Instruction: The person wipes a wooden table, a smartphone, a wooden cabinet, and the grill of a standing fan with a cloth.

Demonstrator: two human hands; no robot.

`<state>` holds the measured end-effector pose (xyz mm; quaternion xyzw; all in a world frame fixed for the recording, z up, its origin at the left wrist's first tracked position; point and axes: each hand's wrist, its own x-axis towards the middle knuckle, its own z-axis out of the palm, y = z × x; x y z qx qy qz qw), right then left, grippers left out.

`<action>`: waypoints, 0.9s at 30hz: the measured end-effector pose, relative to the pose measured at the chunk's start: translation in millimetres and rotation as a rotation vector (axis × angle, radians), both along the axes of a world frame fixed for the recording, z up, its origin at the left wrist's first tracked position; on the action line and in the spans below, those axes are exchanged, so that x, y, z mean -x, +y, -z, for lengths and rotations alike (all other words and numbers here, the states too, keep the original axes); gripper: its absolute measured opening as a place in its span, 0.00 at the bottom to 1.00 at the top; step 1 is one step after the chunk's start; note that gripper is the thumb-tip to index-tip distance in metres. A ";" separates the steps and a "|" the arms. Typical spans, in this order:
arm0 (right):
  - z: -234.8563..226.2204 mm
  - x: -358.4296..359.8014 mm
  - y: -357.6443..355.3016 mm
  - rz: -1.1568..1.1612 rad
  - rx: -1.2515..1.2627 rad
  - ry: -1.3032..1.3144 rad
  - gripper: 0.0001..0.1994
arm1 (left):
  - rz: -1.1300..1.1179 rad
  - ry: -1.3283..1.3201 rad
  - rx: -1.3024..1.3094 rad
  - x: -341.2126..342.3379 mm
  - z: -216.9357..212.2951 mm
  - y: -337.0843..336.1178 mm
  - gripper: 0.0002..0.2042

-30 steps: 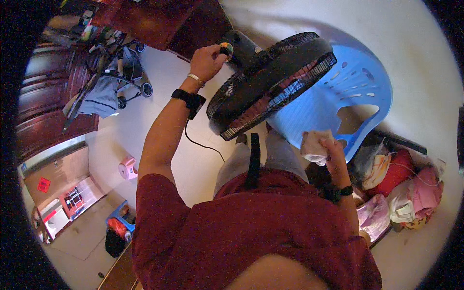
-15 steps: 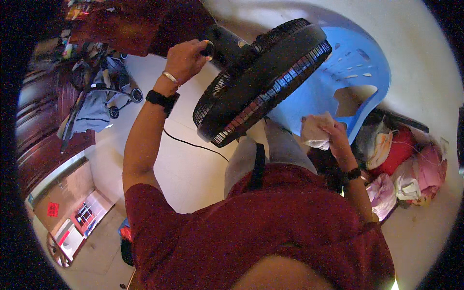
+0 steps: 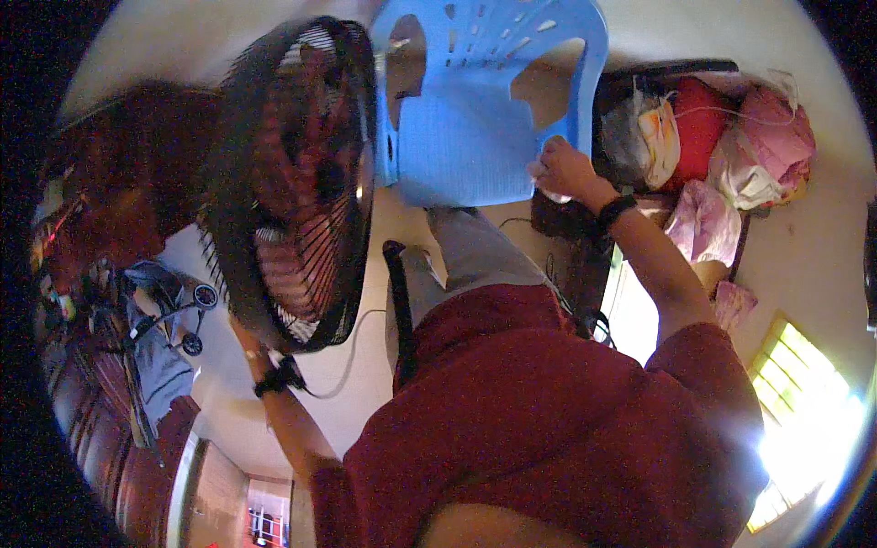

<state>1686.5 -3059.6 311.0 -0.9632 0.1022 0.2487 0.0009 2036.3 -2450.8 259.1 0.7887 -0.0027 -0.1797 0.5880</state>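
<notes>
A black fan with a round wire cage stands upright on my left, its grille turned toward the blue chair. Behind its lower rim is my left hand, a dark band on its wrist; its fingers are hidden by the cage, so its grip does not show. My right hand is closed around a crumpled pale cloth beside the front right part of a blue plastic chair. Only a little of the cloth shows below the fingers.
A folded stroller leans at the left by dark wooden furniture. A pale cord runs across the floor near my legs. Bags and cloth bundles are heaped at the right, above a bright window.
My view has swung to the right. The fan has turned from a slant to upright, and my left hand has gone from its rear knob to behind its lower rim. The cloth stays in my right hand.
</notes>
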 end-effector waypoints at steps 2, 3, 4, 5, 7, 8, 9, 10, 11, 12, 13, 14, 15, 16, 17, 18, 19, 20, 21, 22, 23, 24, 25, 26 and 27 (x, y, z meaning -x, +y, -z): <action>43.2 10.5 -25.7 0.251 0.011 -0.057 0.19 | 0.489 -0.425 -0.649 52.3 38.5 73.4 0.11; 55.0 2.6 -35.3 0.117 0.013 -0.016 0.19 | 0.731 -0.653 -0.875 87.9 51.3 117.6 0.12; 64.8 -1.8 -43.1 -0.016 0.020 0.028 0.18 | 0.878 -0.710 -0.927 126.2 55.7 147.6 0.12; 73.3 -6.9 -45.2 0.038 0.083 -0.024 0.17 | 0.954 -0.698 -0.888 157.5 57.2 163.7 0.13; 89.1 13.7 -61.2 0.082 0.159 -0.057 0.16 | 0.351 0.613 -0.234 186.3 13.9 90.4 0.18; 94.0 14.3 -67.3 0.081 0.215 -0.101 0.14 | 0.314 0.572 -0.185 204.7 4.5 77.0 0.15; 92.5 1.1 -73.1 0.148 0.136 0.042 0.11 | 0.292 0.617 -0.257 212.4 -18.6 51.4 0.12; 91.8 -9.4 -68.7 0.149 0.134 0.041 0.11 | 0.265 0.662 -0.334 212.6 -39.1 31.3 0.10; 91.8 -23.7 -60.8 0.098 0.170 0.110 0.10 | 0.012 0.902 -0.082 212.0 -35.0 37.4 0.10; 92.5 -33.5 -55.4 0.096 0.189 0.156 0.11 | 0.008 0.902 -0.084 212.1 -34.9 34.3 0.10; 92.5 -34.7 -52.6 0.111 0.189 0.208 0.12 | 0.090 0.791 -0.157 212.7 -32.3 22.6 0.10; 91.3 -31.9 -53.8 0.144 0.183 0.258 0.12 | 0.174 0.678 -0.229 210.9 -28.7 11.2 0.11; 88.6 -23.7 -58.0 0.186 0.164 0.307 0.13 | 0.260 0.564 -0.242 206.3 -23.4 3.9 0.11; 84.3 -13.2 -63.8 0.226 0.139 0.340 0.14 | 0.258 0.562 -0.241 200.1 -20.2 -3.2 0.11; 79.9 1.5 -68.7 0.265 0.112 0.371 0.16 | 0.205 0.605 -0.107 192.0 -17.4 -10.3 0.11; 74.7 11.9 -68.7 0.269 0.091 0.379 0.17 | 0.141 0.645 0.027 189.4 -15.4 -14.2 0.11; 62.3 27.4 -52.5 0.245 0.115 0.331 0.17 | 0.189 0.490 -0.094 193.6 -25.5 -23.5 0.11; 55.2 39.0 -46.2 0.223 0.139 0.279 0.16 | 0.186 0.490 -0.093 193.4 -30.3 -21.9 0.11; 52.0 44.2 -38.2 0.231 0.140 0.280 0.16 | 0.162 0.492 -0.109 190.7 -34.2 -19.4 0.11; 51.3 44.0 -29.2 0.250 0.136 0.331 0.17 | 0.134 0.494 -0.127 189.3 -37.2 -12.3 0.11; 52.0 42.4 -22.1 0.268 0.132 0.382 0.17 | 0.111 0.544 -0.132 192.0 -28.3 6.5 0.10; 54.3 40.7 -16.6 0.274 0.132 0.383 0.17 | 0.117 0.544 -0.133 195.9 -29.0 12.3 0.10; 59.4 39.1 -11.3 0.359 0.214 0.246 0.18 | 0.129 0.555 -0.151 200.0 -28.9 17.6 0.10; 65.7 40.5 -9.2 0.441 0.296 0.109 0.19 | 0.139 0.566 -0.169 203.4 -25.4 20.6 0.09; 75.0 43.4 -16.1 0.467 0.296 0.015 0.20 | 0.131 0.579 -0.176 209.3 -22.0 17.4 0.09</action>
